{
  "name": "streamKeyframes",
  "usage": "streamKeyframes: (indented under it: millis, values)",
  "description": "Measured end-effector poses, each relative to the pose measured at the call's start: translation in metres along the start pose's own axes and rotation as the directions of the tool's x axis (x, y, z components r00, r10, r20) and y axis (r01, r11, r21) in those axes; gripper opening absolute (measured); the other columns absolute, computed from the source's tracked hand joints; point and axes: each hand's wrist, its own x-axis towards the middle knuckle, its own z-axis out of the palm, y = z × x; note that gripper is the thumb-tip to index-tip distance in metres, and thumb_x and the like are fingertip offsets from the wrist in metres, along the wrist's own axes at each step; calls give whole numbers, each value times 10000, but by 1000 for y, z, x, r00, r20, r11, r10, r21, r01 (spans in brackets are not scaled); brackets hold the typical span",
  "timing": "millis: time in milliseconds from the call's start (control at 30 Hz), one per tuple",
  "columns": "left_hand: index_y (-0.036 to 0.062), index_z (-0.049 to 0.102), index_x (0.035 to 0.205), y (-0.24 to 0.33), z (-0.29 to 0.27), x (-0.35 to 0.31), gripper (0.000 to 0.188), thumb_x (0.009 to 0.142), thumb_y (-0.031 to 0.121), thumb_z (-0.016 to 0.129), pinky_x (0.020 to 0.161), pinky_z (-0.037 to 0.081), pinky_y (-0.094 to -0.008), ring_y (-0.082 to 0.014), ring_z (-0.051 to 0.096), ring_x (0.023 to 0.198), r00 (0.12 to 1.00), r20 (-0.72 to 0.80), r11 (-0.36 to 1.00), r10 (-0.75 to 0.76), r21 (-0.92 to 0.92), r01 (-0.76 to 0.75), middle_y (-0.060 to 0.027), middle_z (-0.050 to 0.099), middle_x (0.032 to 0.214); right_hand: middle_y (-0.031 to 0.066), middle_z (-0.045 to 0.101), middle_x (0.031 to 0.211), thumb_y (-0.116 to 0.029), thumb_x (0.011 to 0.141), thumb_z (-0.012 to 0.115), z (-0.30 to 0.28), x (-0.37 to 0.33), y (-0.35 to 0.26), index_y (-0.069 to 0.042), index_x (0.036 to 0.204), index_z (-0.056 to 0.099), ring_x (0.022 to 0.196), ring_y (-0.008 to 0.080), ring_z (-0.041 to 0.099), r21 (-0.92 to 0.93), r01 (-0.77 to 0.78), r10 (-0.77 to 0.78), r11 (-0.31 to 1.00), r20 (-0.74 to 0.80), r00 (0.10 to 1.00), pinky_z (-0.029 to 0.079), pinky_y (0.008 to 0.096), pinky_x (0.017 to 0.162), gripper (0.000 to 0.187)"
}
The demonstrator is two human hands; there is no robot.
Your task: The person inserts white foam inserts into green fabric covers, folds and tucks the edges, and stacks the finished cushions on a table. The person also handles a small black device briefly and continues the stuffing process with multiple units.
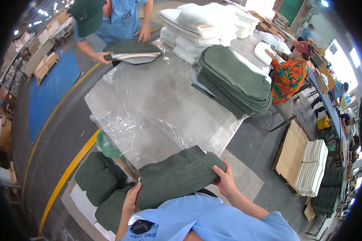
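Note:
A dark green fabric cushion cover (177,172) stretches between my two hands, close against my chest at the near edge of the table. My left hand (132,196) grips its left end, and my right hand (225,179) holds its right end with the thumb on top. Whether padding lies inside it cannot be seen. Across the plastic-covered table (161,108), a co-worker in a blue shirt holds a similar green cover (132,49) with white padding showing at its open side. A tall stack of green covers (235,76) stands at the table's right.
White padding (201,28) is piled at the table's far side. More green pieces (98,176) lie stacked at my lower left, beside a green plastic bag (108,145). A person in an orange patterned shirt (289,80) works at the right. White stacks (311,166) stand on the floor.

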Motion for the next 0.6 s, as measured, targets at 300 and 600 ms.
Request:
streamKeyframes:
  millis: [300, 600]
  values:
    - [64, 164, 1661, -56, 114, 24, 810, 1066, 269, 675, 1036, 531, -435, -276, 601, 1248, 524, 85, 481, 848, 292, -827, -150, 434, 1560, 136, 603, 1379, -34, 900, 800, 106, -26, -44, -55, 1499, 407, 1258, 270, 605, 402, 399, -490, 824, 153, 858, 498, 439, 1085, 716]
    - [102, 532, 1476, 23, 14, 14, 794, 1071, 741, 293, 951, 559, -520, -363, 697, 1133, 881, 255, 912, 399, -209, -353, -166, 692, 1302, 174, 732, 1218, -65, 779, 816, 53, -75, -95, -72, 1440, 582, 1085, 339, 738, -463, 872, -475, 161, 738, 480, 595, 402, 927, 701]
